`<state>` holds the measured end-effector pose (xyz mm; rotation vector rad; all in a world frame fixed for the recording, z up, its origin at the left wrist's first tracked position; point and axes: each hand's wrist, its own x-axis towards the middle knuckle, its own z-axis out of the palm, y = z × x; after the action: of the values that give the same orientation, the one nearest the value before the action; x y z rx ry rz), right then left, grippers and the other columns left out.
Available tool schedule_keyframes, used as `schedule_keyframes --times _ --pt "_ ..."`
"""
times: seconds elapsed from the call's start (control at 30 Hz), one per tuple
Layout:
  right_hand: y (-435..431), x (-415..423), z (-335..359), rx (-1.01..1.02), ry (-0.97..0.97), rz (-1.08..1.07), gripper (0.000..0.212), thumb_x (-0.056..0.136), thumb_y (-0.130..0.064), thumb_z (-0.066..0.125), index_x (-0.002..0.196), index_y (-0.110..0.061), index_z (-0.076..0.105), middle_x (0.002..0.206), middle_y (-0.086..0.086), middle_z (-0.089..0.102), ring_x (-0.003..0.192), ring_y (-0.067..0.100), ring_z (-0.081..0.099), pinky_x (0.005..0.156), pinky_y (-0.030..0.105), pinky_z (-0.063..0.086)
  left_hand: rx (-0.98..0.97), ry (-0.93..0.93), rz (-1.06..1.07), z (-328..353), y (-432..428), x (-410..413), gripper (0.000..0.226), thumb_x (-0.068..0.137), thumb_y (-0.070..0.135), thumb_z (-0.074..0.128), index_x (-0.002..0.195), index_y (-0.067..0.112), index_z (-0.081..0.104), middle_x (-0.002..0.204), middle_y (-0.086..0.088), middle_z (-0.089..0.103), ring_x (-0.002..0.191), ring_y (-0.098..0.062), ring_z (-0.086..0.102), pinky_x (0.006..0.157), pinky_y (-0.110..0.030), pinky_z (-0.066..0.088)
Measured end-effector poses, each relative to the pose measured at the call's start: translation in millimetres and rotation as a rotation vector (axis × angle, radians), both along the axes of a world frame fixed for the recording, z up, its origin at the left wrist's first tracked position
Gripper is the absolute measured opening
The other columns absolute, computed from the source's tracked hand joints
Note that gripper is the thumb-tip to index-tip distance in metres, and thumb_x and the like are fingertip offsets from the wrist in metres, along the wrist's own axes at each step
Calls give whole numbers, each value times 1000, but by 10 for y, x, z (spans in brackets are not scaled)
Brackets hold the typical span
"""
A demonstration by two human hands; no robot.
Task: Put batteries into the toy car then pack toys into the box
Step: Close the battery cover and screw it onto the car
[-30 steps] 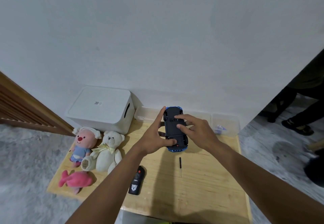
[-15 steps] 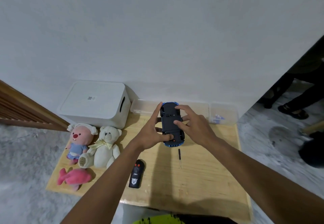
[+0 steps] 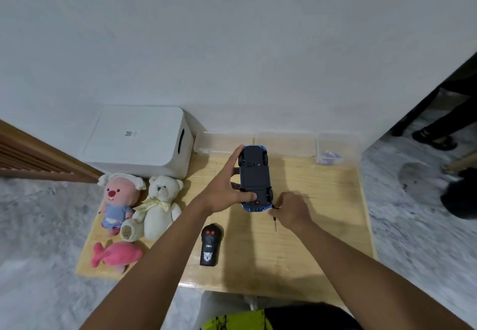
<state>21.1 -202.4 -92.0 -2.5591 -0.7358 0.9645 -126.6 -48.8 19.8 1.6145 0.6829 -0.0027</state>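
Note:
A blue toy car point(image 3: 255, 177) is upside down above the wooden table point(image 3: 309, 239), its black underside facing me. My left hand point(image 3: 225, 190) grips it from the left, thumb on the rear end. My right hand point(image 3: 290, 210) is lower right of the car, its fingers closed around a thin black screwdriver point(image 3: 275, 223) whose tip rests on the table. A white lidded box point(image 3: 136, 141) stands at the back left. In front of it lie a pink plush point(image 3: 117, 200), a white teddy bear point(image 3: 157, 205) and a pink fish plush point(image 3: 116, 256).
A black remote control point(image 3: 210, 245) lies near the table's front. Clear plastic containers point(image 3: 284, 143) line the wall at the back; the right one point(image 3: 333, 150) holds small bluish items. A person's dark legs point(image 3: 438, 123) stand on the floor at the right.
My right hand left the car's underside and moved down to the screwdriver, closing on it. My left hand keeps holding the upturned car.

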Motion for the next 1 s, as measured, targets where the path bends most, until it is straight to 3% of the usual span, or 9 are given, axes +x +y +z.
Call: schedule_keyframes --times 0.1,0.2,0.37,0.5,0.6,0.8,1.0 --pt "60 53 -45 -28 38 13 20 76 -26 80 84 -13 67 94 9 70 82 23 67 65 28 52 -5 5 10 -4 60 -25 119 80 2 85 157 56 11 140 2 54 95 -14 75 80 -33 62" --pt "91 163 62 -42 33 54 21 75 -31 76 73 -13 64 81 4 65 77 22 64 53 25 44 -1 10 -4 15 111 -36 119 80 2 84 156 57 11 139 2 54 92 -14 75 79 -33 62" --pt "189 547 639 252 58 -133 12 82 -19 77 89 -16 67 88 1 72 81 20 71 66 27 54 -6 -6 -10 55 181 -17 115 80 1 84 155 56 17 137 -1 56 91 -17 76 74 -31 62" --pt "277 838 1262 594 91 -168 12 87 -14 74 99 -18 73 84 0 77 78 12 75 74 27 60 -6 -31 -14 117 210 43 110 81 0 84 154 54 21 136 -4 56 90 -17 76 74 -31 62" --pt "341 910 1728 770 161 -125 11 89 -14 75 99 -16 74 90 3 77 85 16 76 82 30 59 -3 -48 -11 231 224 137 109 81 0 83 154 54 22 136 -4 56 90 -17 76 74 -34 63" --pt "460 848 2190 875 119 26 7 90 -14 74 97 -12 72 90 4 76 85 16 76 87 28 58 10 -102 -13 486 267 355 105 82 0 81 153 54 25 134 -7 56 95 -24 76 78 -46 64" --pt "470 810 2303 925 57 64 8 90 -12 73 98 -12 72 92 2 76 85 12 74 83 21 57 31 -108 -25 651 269 426 106 82 2 82 155 52 23 134 -3 55 96 -21 76 77 -41 64"
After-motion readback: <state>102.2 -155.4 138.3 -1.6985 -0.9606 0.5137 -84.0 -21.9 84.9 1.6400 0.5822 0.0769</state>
